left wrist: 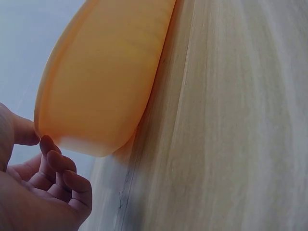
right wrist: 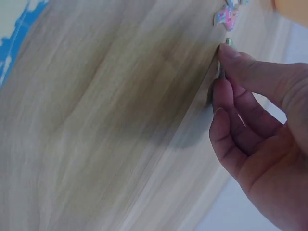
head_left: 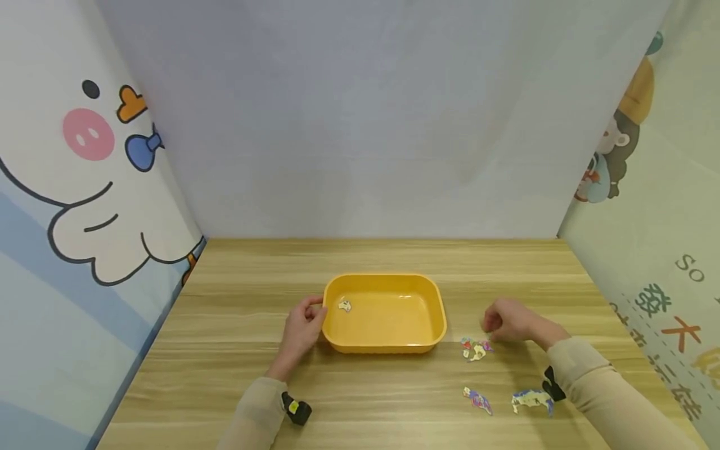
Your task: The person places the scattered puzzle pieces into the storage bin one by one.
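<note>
A yellow rectangular tray (head_left: pixel 388 345) sits on the wooden table, with one small pale flat piece (head_left: pixel 345 305) inside near its left end. My left hand (head_left: pixel 302 326) pinches the tray's left rim between thumb and fingers. Right of the tray, my right hand (head_left: pixel 509 322) is low over the table. In the right wrist view its thumb and fingertips pinch a small thin piece with a greenish edge (right wrist: pixel 229 42), mostly covered by the fingers. Just beside that hand lies a cluster of colourful printed flat pieces (head_left: pixel 477 349).
Nearer the front right lie a purple-and-pink printed piece (head_left: pixel 478 400) and a larger blue-edged pale piece (head_left: pixel 532 400), the latter close to the right wrist's black camera (head_left: pixel 554 385). A plain pale curtain (head_left: pixel 382 125) hangs behind the table; printed cloths flank both sides.
</note>
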Demonstrator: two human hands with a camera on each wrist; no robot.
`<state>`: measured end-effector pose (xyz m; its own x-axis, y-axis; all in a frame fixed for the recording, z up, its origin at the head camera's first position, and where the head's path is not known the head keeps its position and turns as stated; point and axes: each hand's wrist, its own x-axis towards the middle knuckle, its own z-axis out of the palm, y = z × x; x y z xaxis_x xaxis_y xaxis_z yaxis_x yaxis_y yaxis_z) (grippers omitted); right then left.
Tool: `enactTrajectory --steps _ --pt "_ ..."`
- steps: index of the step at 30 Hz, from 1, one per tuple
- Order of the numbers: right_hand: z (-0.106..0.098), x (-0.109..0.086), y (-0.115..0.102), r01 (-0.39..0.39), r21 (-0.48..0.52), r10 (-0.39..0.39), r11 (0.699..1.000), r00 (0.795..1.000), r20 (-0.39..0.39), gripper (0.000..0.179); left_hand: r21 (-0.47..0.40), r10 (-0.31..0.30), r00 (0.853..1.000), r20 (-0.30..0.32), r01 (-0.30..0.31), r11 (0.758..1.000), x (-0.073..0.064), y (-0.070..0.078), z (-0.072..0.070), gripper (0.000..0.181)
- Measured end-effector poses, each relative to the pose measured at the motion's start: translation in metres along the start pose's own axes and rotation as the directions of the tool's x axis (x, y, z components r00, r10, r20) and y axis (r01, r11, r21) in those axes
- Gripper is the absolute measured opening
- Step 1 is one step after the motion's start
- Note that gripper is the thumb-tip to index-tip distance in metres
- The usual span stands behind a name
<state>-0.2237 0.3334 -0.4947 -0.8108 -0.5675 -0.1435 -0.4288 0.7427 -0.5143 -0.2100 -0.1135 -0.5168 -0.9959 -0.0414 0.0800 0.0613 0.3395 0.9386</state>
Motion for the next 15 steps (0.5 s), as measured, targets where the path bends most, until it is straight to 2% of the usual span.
enactTrajectory --steps 10,15 --pt "-0.006 0.001 -0.009 -0.015 0.007 0.015 1.0 1.0 0.004 0.014 0.004 -0.013 1.0 -0.003 0.013 1.0 -0.001 0.002 -0.002 0.026" --pt "-0.011 -0.001 -0.012 -0.022 0.054 0.02 0.998 0.999 0.029 0.013 0.004 -0.004 1.0 -0.003 0.004 1.0 -0.002 0.002 -0.002 0.026"
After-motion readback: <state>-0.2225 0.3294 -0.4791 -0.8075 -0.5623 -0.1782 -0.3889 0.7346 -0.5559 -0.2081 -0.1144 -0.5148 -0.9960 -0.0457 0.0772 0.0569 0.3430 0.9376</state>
